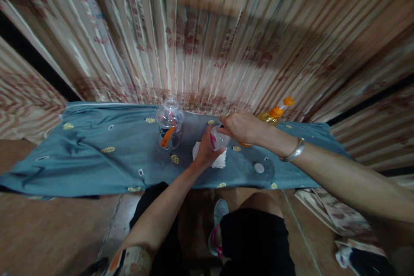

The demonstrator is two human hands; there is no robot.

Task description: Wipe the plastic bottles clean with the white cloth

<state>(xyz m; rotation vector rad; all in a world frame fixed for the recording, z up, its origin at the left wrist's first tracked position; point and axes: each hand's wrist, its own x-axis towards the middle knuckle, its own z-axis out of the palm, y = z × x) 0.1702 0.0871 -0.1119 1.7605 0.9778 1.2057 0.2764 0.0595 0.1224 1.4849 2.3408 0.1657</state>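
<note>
Small clear container (221, 139), held between both hands above the white tissue (220, 160) on the cloth-covered bench (97, 159), lay tilted, its long axis running toward the right. Left hand (203, 151) closed around it from below; right hand (241, 128) pinched its upper end from the right, equally near. Left of the tissue stood an open clear jar (170, 121); right of it, an orange-capped bottle (274, 114).
</note>
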